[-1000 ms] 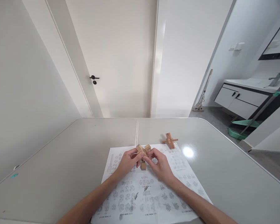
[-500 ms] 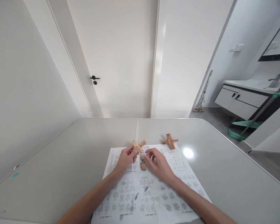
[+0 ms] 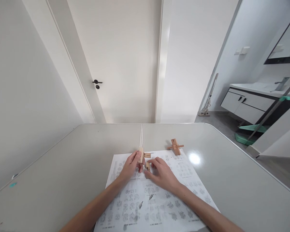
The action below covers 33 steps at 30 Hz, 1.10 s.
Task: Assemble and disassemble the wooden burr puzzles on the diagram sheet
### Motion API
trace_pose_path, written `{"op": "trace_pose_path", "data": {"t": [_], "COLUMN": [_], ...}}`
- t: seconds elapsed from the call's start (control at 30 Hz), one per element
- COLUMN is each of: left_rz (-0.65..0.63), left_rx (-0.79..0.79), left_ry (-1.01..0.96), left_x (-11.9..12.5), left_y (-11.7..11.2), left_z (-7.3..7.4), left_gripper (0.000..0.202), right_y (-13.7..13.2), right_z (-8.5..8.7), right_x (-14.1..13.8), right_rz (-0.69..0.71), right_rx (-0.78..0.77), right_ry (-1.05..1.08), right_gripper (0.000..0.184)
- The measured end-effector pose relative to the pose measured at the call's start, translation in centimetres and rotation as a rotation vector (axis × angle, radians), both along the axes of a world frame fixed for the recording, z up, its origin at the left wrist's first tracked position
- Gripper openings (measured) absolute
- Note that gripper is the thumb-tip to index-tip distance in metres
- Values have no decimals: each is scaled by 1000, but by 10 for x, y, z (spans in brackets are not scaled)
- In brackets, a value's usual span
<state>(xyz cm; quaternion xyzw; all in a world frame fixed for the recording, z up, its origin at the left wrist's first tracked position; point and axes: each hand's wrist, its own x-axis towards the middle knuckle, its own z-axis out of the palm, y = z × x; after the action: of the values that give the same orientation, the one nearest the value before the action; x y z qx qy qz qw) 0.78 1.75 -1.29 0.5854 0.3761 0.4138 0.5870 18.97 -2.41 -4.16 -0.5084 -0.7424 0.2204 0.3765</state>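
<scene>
Lower centre, the left hand [image 3: 130, 166] pinches a wooden piece [image 3: 141, 155], probably light and stiff, best held by flat sides; right hand [image 3: 162, 173], I can't tell.

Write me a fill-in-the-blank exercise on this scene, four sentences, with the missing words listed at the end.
1. Both the pale block held in the left hand and the smaller block at the fingers of the right hand are made of ____.
2. The darker cross-shaped piece lies at the far ____ corner of the printed sheet.
3. The door handle is coloured ____.
4. The dustpan on the floor is coloured ____.

Missing words: wood; right; black; green.
</scene>
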Motion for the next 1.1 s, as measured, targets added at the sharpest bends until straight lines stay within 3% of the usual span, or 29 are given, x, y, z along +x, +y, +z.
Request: {"op": "trace_pose_path", "data": {"t": [0.2,0.4,0.57,0.83,1.1], "left_rz": [44,58,56,46,44], "left_rx": [9,-47,-55,-97,-104], "left_ry": [-25,-21,-39,-63,-48], "left_x": [-1,-3,-5,-5,-6], "left_y": [1,5,8,8,7], "left_z": [-5,-12,-16,-15,-12], "left_gripper": [42,44,43,40,54], "right_y": [0,3,4,3,6], "right_z": [7,3,1,9,4], "right_x": [0,0,1,1,2], "right_rz": [12,1,-35,-73,-80], "right_rx": [-2,-39,-50,-87,-74], "right_ry": [-27,-68,-62,104,176], "right_gripper": [9,3,6,26,27]}}
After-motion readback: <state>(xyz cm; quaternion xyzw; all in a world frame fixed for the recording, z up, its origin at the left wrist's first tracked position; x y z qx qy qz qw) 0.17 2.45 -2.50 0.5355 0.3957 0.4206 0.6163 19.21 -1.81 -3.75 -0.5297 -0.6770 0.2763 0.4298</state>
